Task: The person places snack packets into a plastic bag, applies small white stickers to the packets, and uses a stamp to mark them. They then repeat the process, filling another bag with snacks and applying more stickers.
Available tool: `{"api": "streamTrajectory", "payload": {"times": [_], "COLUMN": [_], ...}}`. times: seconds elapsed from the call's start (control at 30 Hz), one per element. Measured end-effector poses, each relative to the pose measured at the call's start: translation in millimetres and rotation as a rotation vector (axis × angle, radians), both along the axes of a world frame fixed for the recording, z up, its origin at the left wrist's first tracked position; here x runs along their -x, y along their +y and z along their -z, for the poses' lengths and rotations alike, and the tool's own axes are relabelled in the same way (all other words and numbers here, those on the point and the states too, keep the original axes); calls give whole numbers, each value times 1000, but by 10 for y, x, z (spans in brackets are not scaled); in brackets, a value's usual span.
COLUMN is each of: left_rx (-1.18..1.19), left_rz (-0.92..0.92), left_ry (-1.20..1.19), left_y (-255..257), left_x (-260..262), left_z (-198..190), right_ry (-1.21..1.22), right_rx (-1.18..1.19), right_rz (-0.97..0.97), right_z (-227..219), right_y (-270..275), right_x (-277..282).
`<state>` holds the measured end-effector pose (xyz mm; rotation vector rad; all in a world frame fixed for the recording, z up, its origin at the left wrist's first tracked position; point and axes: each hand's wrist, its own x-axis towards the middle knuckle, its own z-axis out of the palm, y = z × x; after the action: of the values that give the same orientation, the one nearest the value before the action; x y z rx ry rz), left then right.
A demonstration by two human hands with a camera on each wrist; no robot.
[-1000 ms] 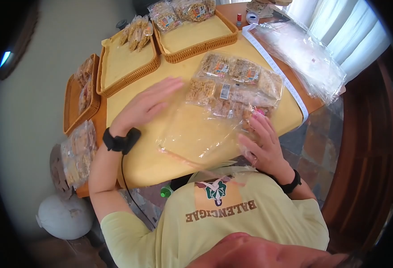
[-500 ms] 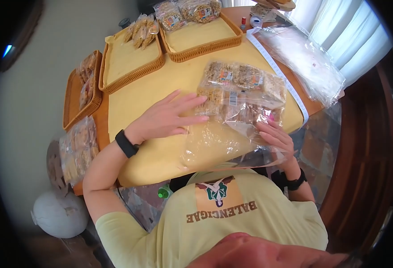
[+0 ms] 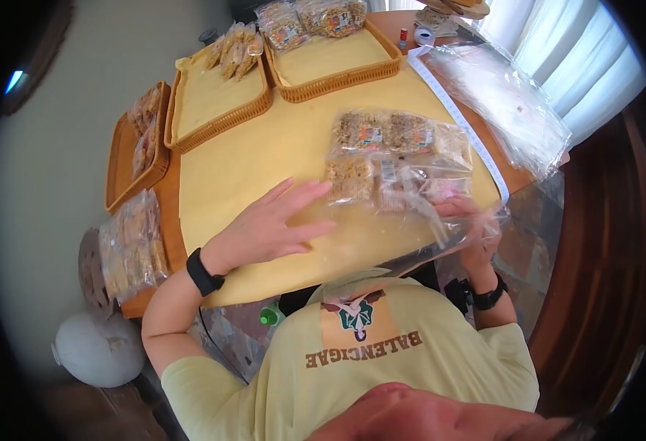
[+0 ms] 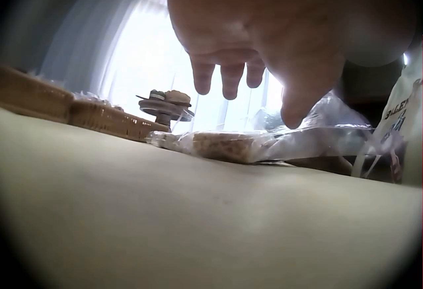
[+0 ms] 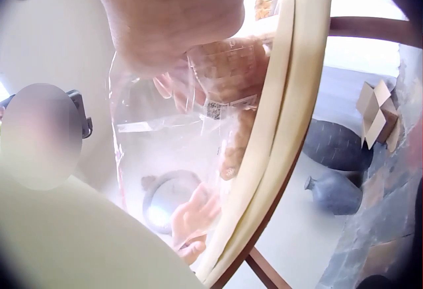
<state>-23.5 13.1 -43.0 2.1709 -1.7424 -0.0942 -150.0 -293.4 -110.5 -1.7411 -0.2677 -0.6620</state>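
Note:
A clear plastic bag [image 3: 393,220] holds several packets of puffed-grain squares [image 3: 351,178] in two rows on the yellow-covered table. My right hand [image 3: 477,231] pinches the bag's loose near end and lifts it at the table edge; some fingers pass behind the film. In the right wrist view the film stretches from that hand, and a barcode label [image 5: 215,110] shows on a packet. My left hand [image 3: 275,220] hovers over the cloth with fingers spread, fingertips just left of the packets. Under its palm, in the left wrist view, lies the packed bag [image 4: 225,145].
Lined wicker trays [image 3: 216,110] with bagged snacks line the far and left sides. Another packed bag [image 3: 133,246] lies at the left edge. A white measuring tape [image 3: 459,117] runs along the right, beside a stack of clear bags [image 3: 499,103]. A cake stand [image 4: 165,107] stands behind.
My right hand has moved right and drawn up the bag's loose end. My left hand reached toward the packets, then came back slightly toward me. The packets have shifted a little.

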Motion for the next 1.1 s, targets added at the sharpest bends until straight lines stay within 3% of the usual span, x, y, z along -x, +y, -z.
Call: {"api": "streamTrajectory", "payload": {"times": [0.07,0.13,0.27,0.33,0.4,0.47,0.6,0.63,0.7,0.77,0.8,0.87,1.0,1.07,1.1], "left_rx": [-62,-14,182,253,321,413,267,255,237,235,231,388,464,389,378], "left_rz": [-34,-68,-154,-122,-88,70,104,98,102,-275,-269,-464,-666,-790,-785], "left_ry": [-93,-136,-292,-280,-265,52,156,299,439,886,888,1169,1249,1232,1234], "left_y": [-92,-182,-342,-345,-273,-124,19,35,31,29,15,-32,-199,-214,-197], "left_x": [114,141,66,-34,-83,-60,75,76,107,203,226,254,227,167,152], "left_z": [-52,-26,29,48,27,8,8,30,59,99,140,221,199,261,294], "right_ry": [43,83,-17,45,2,-36,2,-4,9,149,151,396,421,467,472], "right_rx": [-89,-98,-69,-201,-92,17,194,265,182,155,154,-95,-144,69,62], "right_rz": [8,138,76,56,53,56,-183,-258,-224,25,32,128,272,389,398], "right_z": [-72,-188,-342,-470,-387,-228,-68,-79,-84,-78,-104,-178,-182,-53,-52], "right_y": [45,73,30,126,50,-59,-162,-162,-126,-112,-99,-54,-56,-103,-105], "right_x": [-24,-86,-237,-229,-162,-56,164,195,254,310,318,292,165,119,108]}}
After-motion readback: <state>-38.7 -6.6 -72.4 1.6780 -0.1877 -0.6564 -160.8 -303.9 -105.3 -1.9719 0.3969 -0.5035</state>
